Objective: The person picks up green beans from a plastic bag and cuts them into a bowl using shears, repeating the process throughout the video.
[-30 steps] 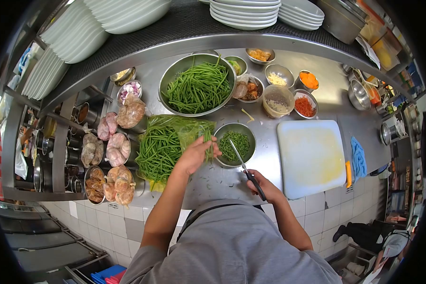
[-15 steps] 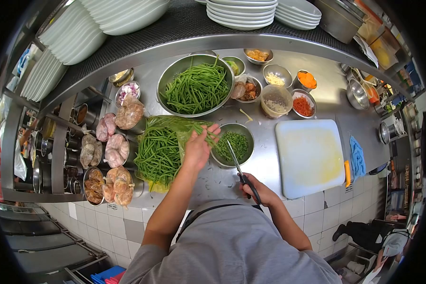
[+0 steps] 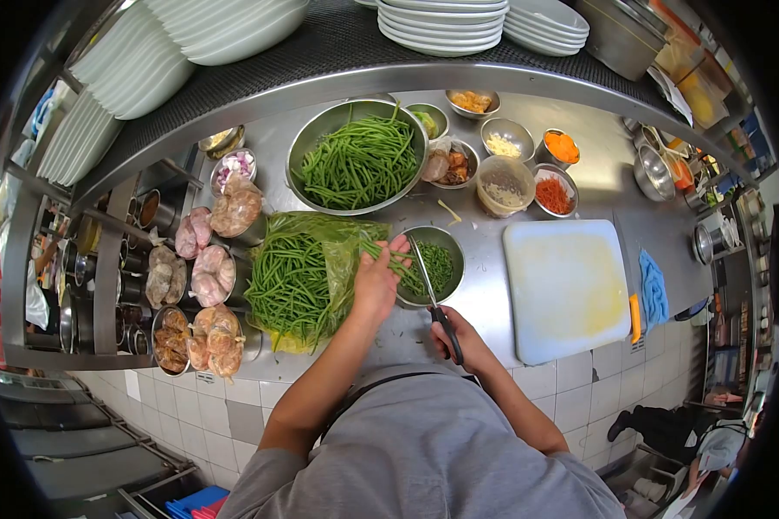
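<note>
My left hand grips a small bunch of green beans at the left rim of a steel bowl. Cut bean pieces lie in that bowl. My right hand is closed round the black handles of a pair of scissors, whose blades point up over the bowl, close beside the bunch. To the left, a yellow-green plastic bag lies partly open, with many whole green beans in it. Behind it, a large steel bowl holds more long beans.
A white cutting board lies at right, with an orange handle and blue cloth beside it. Small bowls of shredded carrot and other food stand behind. Bagged meat sits at left. A plate shelf overhangs the back.
My left hand has moved right and slightly down with the beans, away from the bag and to the bowl. The scissors have shifted slightly left and turned more upright, their blades nearer the bunch.
</note>
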A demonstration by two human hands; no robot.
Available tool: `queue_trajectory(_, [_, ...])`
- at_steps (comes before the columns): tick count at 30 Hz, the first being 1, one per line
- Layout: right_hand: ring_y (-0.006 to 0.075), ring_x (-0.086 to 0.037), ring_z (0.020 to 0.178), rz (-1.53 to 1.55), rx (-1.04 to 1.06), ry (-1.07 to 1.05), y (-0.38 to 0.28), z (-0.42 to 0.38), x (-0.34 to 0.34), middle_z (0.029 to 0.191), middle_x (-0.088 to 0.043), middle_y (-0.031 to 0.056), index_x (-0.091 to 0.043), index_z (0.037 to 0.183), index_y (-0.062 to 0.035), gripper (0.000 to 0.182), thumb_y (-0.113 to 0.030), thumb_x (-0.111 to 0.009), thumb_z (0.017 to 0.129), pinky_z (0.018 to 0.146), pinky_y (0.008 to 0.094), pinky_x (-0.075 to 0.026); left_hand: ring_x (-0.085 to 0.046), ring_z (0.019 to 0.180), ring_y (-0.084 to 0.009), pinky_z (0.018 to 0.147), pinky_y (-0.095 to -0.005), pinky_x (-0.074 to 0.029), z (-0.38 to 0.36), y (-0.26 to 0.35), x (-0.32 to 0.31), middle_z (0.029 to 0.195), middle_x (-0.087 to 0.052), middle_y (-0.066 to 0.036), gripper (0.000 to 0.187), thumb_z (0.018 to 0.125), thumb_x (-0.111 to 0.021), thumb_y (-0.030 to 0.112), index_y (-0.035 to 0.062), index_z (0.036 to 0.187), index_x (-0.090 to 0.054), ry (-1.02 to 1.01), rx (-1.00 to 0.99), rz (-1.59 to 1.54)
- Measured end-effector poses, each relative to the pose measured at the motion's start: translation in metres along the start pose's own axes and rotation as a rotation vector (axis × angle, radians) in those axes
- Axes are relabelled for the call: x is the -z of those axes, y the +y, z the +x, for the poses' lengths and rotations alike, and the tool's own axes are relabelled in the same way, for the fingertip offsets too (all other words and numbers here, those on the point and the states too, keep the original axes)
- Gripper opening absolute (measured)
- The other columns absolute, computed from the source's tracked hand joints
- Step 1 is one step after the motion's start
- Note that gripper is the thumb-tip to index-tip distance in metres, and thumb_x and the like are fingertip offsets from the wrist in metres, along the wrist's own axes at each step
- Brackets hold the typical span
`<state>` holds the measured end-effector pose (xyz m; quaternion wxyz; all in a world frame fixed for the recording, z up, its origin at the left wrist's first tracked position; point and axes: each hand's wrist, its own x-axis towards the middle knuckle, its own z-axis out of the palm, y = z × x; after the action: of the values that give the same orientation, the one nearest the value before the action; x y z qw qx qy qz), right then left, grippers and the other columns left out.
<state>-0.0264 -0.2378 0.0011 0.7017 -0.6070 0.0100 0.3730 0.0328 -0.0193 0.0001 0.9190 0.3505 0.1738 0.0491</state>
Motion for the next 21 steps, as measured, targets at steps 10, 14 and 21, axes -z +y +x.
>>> queue_trajectory(10, [0.0099,-0.052,0.065,0.007,-0.047,-0.043,0.019,-0.016,0.017,0.078,-0.053,-0.0011,-0.045,0.148,-0.0087,0.060,-0.042,-0.067,0.103,0.055,0.0248,-0.039,-0.054,0.138,-0.0313,0.108,-0.0456,-0.049,0.019,0.003,0.006,0.150,-0.054,-0.021,0.013,0.114,-0.043,0.014,0.0117,0.126,-0.046,0.079,-0.109,-0.083])
queue_trajectory(14, [0.0110,-0.054,0.074,0.114,-0.052,-0.186,0.021,-0.012,0.012,0.084,-0.054,0.0008,-0.042,0.150,-0.0069,0.061,-0.045,-0.062,0.106,0.061,0.0254,-0.042,-0.052,0.140,-0.0311,0.111,-0.0454,-0.046,0.020,-0.003,-0.004,0.151,-0.053,-0.019,0.014,0.114,-0.042,0.014,0.0120,0.128,-0.043,0.091,-0.116,-0.117])
queue_trajectory(21, [0.0111,-0.053,0.074,0.206,-0.030,-0.065,-0.003,-0.009,-0.008,0.086,-0.054,0.0007,-0.045,0.146,-0.0039,0.052,-0.038,-0.057,0.110,0.064,0.0278,-0.047,-0.052,0.141,-0.0302,0.111,-0.0448,-0.046,0.022,-0.017,0.003,0.152,-0.053,-0.019,0.014,0.115,-0.040,0.014,0.0132,0.129,-0.042,0.066,-0.110,-0.103])
